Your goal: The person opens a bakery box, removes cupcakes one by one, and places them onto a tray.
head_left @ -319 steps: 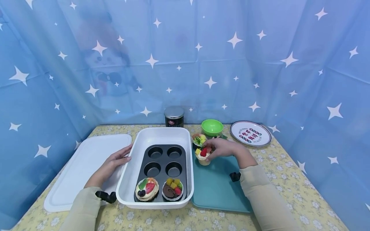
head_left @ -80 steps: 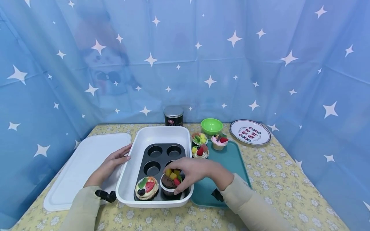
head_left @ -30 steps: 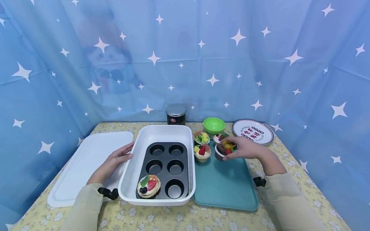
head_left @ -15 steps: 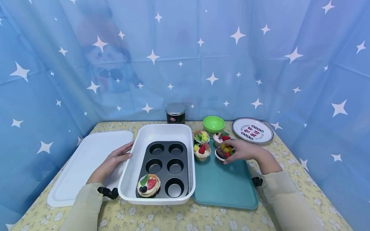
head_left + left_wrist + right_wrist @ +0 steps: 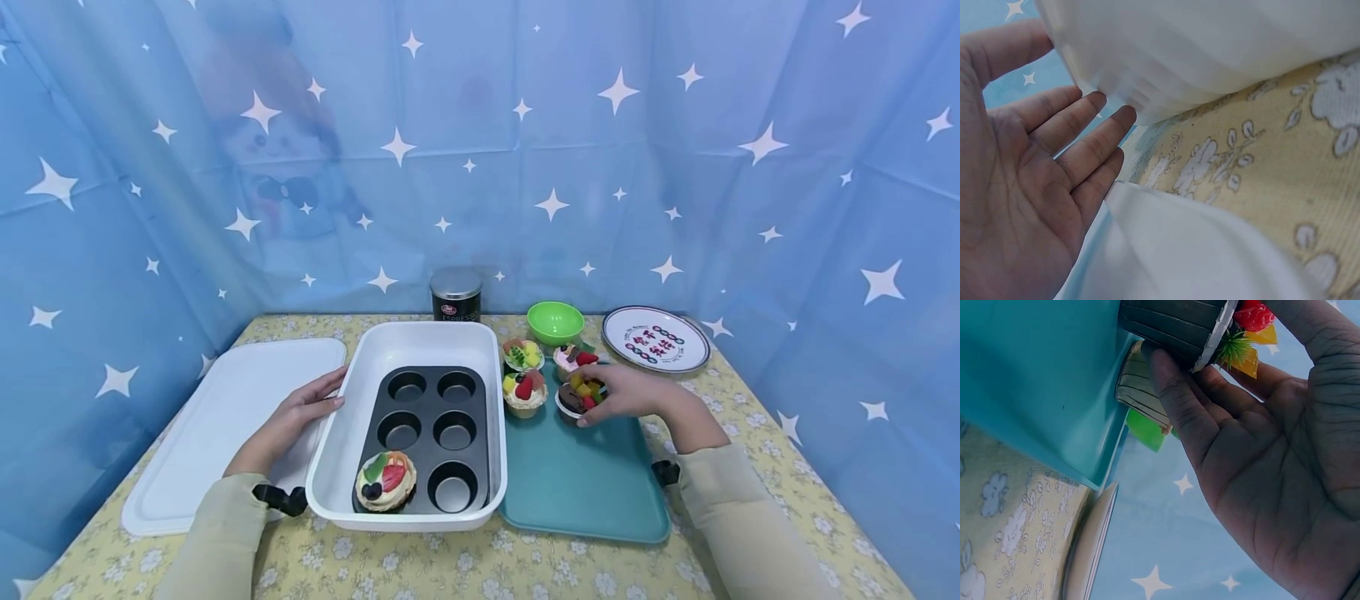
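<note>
Chocolate cupcake [image 5: 580, 396] stands upright on teal tray [image 5: 577, 483], right hand [image 5: 626, 392] gripping.

Dark lidded tin [image 5: 455, 294]: stands at the table's [image 5: 757, 433] far edge, near its middle. Green bowl [image 5: 555, 322]: just right of the tin. Patterned plate [image 5: 655, 338]: toward the far right corner. White lid [image 5: 225, 425]: lies flat along the left edge. Star-printed blue curtain [image 5: 675, 150]: backs the table.

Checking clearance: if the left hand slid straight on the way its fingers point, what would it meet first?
The left hand would press straight into the white dish's side wall, which its fingertips already touch.
</note>
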`<state>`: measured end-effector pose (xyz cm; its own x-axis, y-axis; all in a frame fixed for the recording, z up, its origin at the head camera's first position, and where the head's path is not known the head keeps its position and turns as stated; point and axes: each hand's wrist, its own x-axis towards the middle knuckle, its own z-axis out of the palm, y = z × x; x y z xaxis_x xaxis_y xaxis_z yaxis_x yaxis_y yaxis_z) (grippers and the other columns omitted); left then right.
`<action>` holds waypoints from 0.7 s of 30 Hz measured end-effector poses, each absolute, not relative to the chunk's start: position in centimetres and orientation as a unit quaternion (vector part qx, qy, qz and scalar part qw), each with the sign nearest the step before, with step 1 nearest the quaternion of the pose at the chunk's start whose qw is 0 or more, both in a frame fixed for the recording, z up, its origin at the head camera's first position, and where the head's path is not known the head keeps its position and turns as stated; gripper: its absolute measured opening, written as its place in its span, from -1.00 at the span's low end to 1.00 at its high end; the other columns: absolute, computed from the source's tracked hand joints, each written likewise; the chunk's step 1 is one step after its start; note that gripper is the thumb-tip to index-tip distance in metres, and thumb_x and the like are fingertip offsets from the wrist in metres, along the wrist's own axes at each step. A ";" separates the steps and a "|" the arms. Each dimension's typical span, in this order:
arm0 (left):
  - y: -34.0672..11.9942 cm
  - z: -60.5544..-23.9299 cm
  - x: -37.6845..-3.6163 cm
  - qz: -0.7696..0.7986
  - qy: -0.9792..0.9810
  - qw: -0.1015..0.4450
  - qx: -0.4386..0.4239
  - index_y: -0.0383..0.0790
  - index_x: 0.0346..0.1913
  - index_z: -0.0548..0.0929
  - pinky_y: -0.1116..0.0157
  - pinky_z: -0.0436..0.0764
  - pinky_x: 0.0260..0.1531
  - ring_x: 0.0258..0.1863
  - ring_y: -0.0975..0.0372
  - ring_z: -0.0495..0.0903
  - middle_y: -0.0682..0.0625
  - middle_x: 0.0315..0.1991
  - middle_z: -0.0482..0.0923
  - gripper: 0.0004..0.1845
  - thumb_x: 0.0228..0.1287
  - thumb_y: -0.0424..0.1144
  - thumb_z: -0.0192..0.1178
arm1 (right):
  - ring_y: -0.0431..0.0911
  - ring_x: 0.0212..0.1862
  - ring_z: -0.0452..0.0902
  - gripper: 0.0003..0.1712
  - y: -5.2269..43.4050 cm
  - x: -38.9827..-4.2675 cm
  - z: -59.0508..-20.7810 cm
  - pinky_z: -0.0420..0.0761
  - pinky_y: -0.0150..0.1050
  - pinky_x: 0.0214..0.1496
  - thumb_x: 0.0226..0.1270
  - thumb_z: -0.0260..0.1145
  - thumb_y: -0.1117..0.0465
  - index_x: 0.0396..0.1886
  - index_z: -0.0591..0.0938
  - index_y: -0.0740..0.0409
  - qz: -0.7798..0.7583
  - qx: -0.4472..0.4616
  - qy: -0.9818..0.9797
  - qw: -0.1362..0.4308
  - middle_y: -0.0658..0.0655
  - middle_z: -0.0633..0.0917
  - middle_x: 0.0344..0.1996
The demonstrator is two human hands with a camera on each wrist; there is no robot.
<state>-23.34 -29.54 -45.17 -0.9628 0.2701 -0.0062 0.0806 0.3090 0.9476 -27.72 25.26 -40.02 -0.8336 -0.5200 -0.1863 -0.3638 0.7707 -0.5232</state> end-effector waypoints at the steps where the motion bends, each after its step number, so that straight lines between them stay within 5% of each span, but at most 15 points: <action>1: -29.5 -45.2 -23.3 0.577 0.805 0.082 0.109 0.01 0.60 0.15 -0.22 0.10 0.42 0.54 -0.08 0.06 -0.08 0.57 0.13 -0.27 0.46 -0.06 0.16 | 0.08 0.16 0.49 0.00 25.2 -27.7 -40.0 0.57 0.06 0.09 0.07 0.59 -0.15 0.43 0.40 0.16 -0.241 -0.238 0.927 0.163 0.21 0.52 0.22; 21: -29.7 -45.3 -23.3 0.574 0.806 0.084 0.117 0.00 0.61 0.13 -0.20 0.12 0.41 0.54 -0.09 0.05 -0.09 0.57 0.12 -0.25 0.46 -0.05 0.15 | 0.05 0.10 0.52 -0.10 25.1 -27.2 -39.2 0.58 0.04 0.07 0.14 0.54 -0.16 0.39 0.45 0.15 -0.245 -0.249 0.924 0.157 0.17 0.56 0.18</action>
